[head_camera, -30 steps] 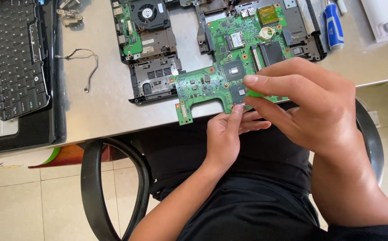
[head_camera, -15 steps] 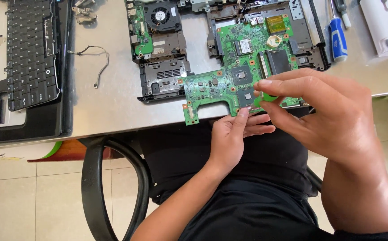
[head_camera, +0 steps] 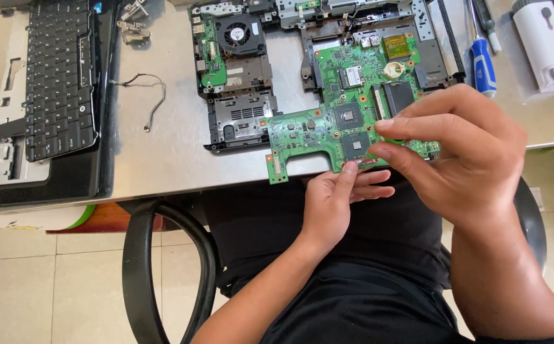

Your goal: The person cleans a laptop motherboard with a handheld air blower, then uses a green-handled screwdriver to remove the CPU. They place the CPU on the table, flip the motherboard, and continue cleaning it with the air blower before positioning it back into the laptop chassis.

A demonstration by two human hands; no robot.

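Count: one green circuit board [head_camera: 328,127], one cooling fan [head_camera: 233,33], one black keyboard [head_camera: 59,76], one loose wire [head_camera: 149,95], one blue-handled screwdriver [head_camera: 482,64], one white bottle [head_camera: 546,43], two hands: left [head_camera: 334,204], right [head_camera: 468,159].

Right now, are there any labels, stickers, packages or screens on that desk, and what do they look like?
Chip sticker: small white rectangle, on the green board near its far edge.
Gold patch: yellowish square, board's far end.
Blue sticker: tiny, above the keyboard.
No packages or screens.
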